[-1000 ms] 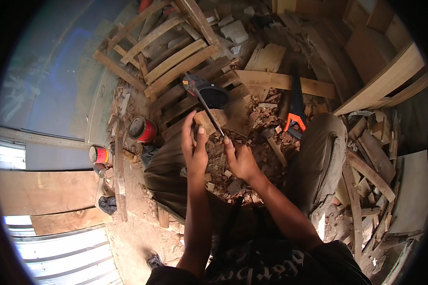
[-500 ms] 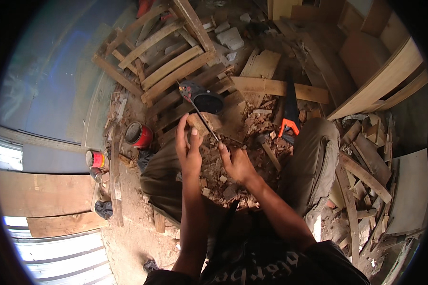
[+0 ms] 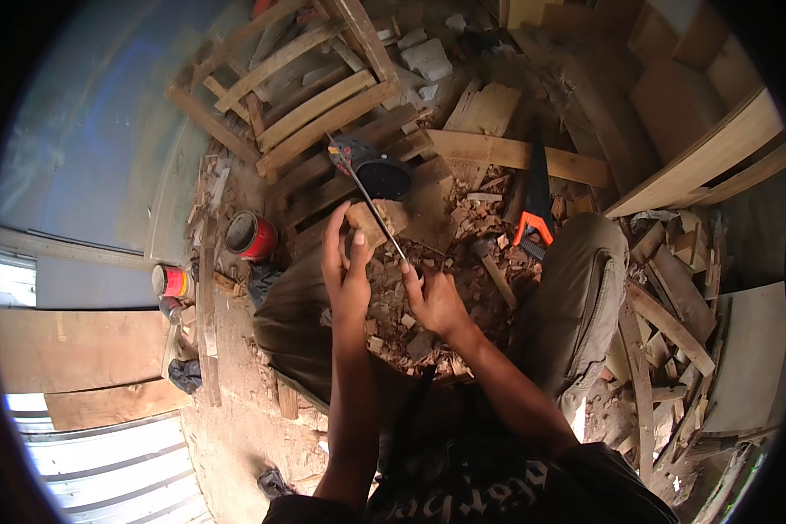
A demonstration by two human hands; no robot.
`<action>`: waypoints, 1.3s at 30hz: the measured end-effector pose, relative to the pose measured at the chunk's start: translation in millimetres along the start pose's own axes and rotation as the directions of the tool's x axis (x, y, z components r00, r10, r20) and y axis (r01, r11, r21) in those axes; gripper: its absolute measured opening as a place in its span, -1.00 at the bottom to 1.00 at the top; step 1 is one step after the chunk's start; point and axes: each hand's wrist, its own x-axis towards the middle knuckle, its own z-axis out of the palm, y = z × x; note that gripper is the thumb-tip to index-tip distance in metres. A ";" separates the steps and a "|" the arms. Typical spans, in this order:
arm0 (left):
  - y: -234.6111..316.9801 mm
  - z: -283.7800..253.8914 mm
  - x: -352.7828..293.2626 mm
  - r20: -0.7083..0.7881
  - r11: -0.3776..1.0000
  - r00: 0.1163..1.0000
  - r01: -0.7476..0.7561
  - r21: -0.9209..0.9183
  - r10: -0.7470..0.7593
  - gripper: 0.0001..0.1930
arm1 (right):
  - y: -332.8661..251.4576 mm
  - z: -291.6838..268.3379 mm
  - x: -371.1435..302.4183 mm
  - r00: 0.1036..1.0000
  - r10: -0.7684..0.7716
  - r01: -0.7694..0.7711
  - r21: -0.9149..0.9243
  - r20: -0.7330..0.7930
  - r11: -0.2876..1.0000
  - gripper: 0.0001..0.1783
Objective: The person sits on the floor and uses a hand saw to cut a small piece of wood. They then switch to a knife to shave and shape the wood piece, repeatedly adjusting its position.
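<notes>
My left hand (image 3: 348,271) is closed on a small rough wood block (image 3: 368,222), fingers along its left side. My right hand (image 3: 437,301) grips the near end of a long, thin, dark metal tool (image 3: 355,177), its thumb stretched along it. The tool looks like a blade seen edge-on, but its exact kind is unclear. It slants up and left across the top of the block, and I cannot tell whether it cuts in. Past the block, a dark rounded object (image 3: 384,177) with coloured spots rests on wooden slats.
Wood chips (image 3: 428,336) cover the ground between my knees. A handsaw with an orange handle (image 3: 533,229) leans by my right knee. A red can (image 3: 251,236) stands at left, near a wooden frame (image 3: 323,113). Scrap boards (image 3: 672,314) lie at right.
The far end of the metal tool has swung slightly up, so it lies steeper over the block. Both hands keep their grips, and the whole view has shifted a little.
</notes>
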 end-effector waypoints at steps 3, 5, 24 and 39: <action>1.6 -11.6 14.2 0.002 0.999 1.000 -0.019 0.043 0.019 -0.51 | -0.7 -5.2 10.7 0.811 0.163 -0.530 0.588 0.562 0.611 -0.23; -3.0 -9.5 14.4 0.032 0.999 0.998 -0.051 -0.012 0.051 -0.50 | -4.2 -0.9 6.8 0.868 0.121 -0.434 0.618 0.482 0.656 -0.12; -0.6 -9.7 12.6 -0.023 0.998 0.999 -0.026 0.064 0.027 -0.45 | -5.4 2.4 0.2 0.969 0.110 -0.188 0.377 0.220 0.907 -0.11; -3.6 -23.5 10.4 0.064 0.997 0.998 -0.024 0.078 0.019 -0.46 | -33.5 2.5 23.7 0.769 0.218 -0.603 0.568 0.600 0.560 -0.10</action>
